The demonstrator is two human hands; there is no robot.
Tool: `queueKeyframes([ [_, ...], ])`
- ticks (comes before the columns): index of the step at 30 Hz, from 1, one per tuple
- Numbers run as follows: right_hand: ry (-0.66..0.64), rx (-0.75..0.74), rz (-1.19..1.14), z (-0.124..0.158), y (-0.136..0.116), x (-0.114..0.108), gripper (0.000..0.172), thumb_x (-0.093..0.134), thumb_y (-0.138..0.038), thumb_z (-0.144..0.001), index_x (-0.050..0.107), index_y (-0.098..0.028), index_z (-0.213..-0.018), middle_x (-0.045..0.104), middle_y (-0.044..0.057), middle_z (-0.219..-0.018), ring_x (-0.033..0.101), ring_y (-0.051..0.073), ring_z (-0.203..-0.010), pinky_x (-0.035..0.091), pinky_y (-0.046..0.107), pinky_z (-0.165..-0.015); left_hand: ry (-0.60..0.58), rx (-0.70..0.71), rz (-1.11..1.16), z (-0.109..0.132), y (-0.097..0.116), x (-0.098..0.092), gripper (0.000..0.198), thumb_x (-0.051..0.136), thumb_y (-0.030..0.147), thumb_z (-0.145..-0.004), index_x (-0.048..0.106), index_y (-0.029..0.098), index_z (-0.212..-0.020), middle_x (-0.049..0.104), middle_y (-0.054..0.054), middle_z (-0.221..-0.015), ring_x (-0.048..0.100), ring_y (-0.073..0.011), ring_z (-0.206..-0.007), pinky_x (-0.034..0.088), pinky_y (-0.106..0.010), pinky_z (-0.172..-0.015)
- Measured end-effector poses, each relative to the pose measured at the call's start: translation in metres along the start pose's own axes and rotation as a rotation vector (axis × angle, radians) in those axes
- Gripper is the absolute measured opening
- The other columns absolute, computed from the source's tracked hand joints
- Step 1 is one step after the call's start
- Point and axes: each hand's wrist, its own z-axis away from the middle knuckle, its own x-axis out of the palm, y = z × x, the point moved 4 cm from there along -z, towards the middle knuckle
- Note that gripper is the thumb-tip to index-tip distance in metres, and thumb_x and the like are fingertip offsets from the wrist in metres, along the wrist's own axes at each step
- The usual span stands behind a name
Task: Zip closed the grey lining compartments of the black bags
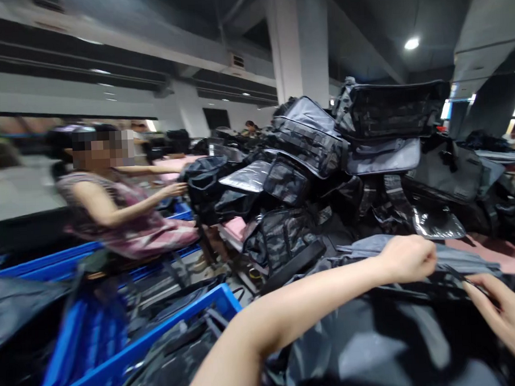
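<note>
A large black bag (375, 341) with a shiny surface lies right in front of me. My left hand (409, 258) reaches over its upper edge, fingers curled into a closed grip; whatever is inside them is hidden. At the right, my right hand (502, 313) pinches a thin black strip (455, 272) at the bag's top edge, between thumb and fingers. Grey fabric (371, 246) lies just behind my left hand.
Dark camouflage bags (306, 134) are heaped high on a pink-topped table (499, 251). To the left, blue crates (228, 299) hold more dark bags. A co-worker (130, 210) sits beyond them, hands at the heap. A white pillar (300, 43) rises behind.
</note>
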Motion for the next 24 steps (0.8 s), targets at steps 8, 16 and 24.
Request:
queueKeyframes([
  [8,-0.204,0.100,0.062,-0.016,-0.035,-0.014,0.022,0.042,-0.035,-0.089,0.057,-0.020,-0.094,0.066,0.004,-0.074,0.063,0.019,-0.066,0.042,0.026,-0.063,0.095,0.004,0.218,-0.004,-0.010,0.000,0.015,0.044,0.018,-0.077,0.057,0.015,-0.072,0.057,-0.002,-0.068,0.049,-0.0117,-0.058,0.036,-0.022,-0.055],
  [16,-0.352,0.079,0.232,-0.021,-0.056,-0.025,0.024,0.039,-0.035,-0.093,0.054,-0.017,-0.098,0.068,0.009,-0.085,0.065,0.023,-0.079,0.040,0.028,-0.063,0.084,-0.065,0.242,-0.004,-0.013,0.001,0.023,0.043,0.035,-0.079,0.056,0.018,-0.072,0.057,0.000,-0.066,0.047,-0.0111,-0.055,0.037,-0.023,-0.053],
  [24,-0.410,0.015,0.359,-0.026,-0.063,-0.020,0.023,0.035,-0.033,-0.094,0.052,-0.017,-0.098,0.067,0.010,-0.085,0.065,0.024,-0.079,0.041,0.030,-0.065,0.093,-0.023,0.296,-0.001,-0.014,0.005,0.024,0.044,0.037,-0.081,0.056,0.018,-0.074,0.058,-0.001,-0.069,0.050,-0.0120,-0.059,0.038,-0.023,-0.055],
])
